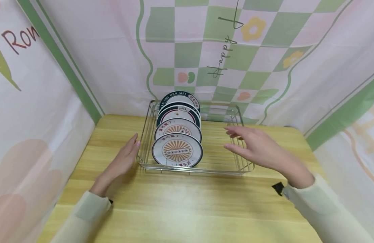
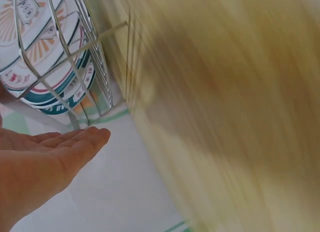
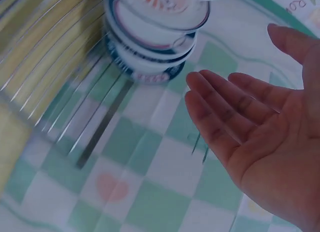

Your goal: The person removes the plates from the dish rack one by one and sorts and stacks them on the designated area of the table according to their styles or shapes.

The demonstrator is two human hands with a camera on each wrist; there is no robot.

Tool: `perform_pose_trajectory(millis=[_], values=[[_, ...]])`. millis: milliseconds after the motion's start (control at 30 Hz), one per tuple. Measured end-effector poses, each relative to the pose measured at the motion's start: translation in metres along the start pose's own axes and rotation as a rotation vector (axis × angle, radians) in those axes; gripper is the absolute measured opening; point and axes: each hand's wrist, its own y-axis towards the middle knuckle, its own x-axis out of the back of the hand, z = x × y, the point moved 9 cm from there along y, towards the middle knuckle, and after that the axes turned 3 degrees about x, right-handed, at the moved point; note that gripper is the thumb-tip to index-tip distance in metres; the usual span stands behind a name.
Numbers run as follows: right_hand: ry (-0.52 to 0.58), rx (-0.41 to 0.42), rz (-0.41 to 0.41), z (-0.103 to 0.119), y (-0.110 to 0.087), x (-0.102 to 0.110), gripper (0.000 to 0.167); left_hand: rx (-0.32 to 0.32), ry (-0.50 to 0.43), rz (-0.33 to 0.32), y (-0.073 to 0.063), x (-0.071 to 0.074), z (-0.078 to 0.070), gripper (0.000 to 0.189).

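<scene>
Several round patterned plates stand tilted one behind another in the left part of a wire rack [image 1: 215,170]. The front plate [image 1: 177,150] is white with an orange sunburst; the rearmost plate [image 1: 194,98] has a dark green rim with lettering. Beside the rack's left wall is my left hand [image 1: 123,158], its fingers fairly straight; whether it touches the wires I cannot tell. My right hand [image 1: 257,145] hovers over the rack's right side, thumb apart from the fingers. In the right wrist view that hand's palm [image 3: 280,137] shows nothing in it.
The rack stands on a wooden table [image 1: 181,209], close to its back edge. Behind it hangs a cloth [image 1: 187,55] with green and white checks. More printed cloth [image 1: 38,111] closes off the left side, and another stretch [image 1: 357,141] the right.
</scene>
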Motion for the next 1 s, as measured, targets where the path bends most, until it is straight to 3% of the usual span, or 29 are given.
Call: perform_pose_trajectory(millis=[333, 500, 633, 833, 1000], values=[[0.118, 0.112, 0.121, 0.028, 0.055, -0.029, 0.055, 0.065, -0.143, 0.013, 0.007, -0.009, 0.003, 0.076], [0.133, 0.107, 0.194, 0.037, 0.074, -0.047, 0.054, 0.084, -0.217, 0.012, 0.01, -0.013, 0.004, 0.073], [0.093, 0.1, 0.244, 0.04, 0.085, -0.062, 0.058, 0.098, -0.29, 0.025, 0.01, -0.018, 0.004, 0.071], [0.043, 0.161, 0.255, 0.044, 0.095, -0.08, 0.056, 0.097, -0.436, 0.074, 0.013, -0.025, 0.002, 0.066], [0.036, 0.18, 0.269, 0.046, 0.1, -0.092, 0.05, 0.094, -0.432, 0.074, 0.014, -0.028, 0.0, 0.065]])
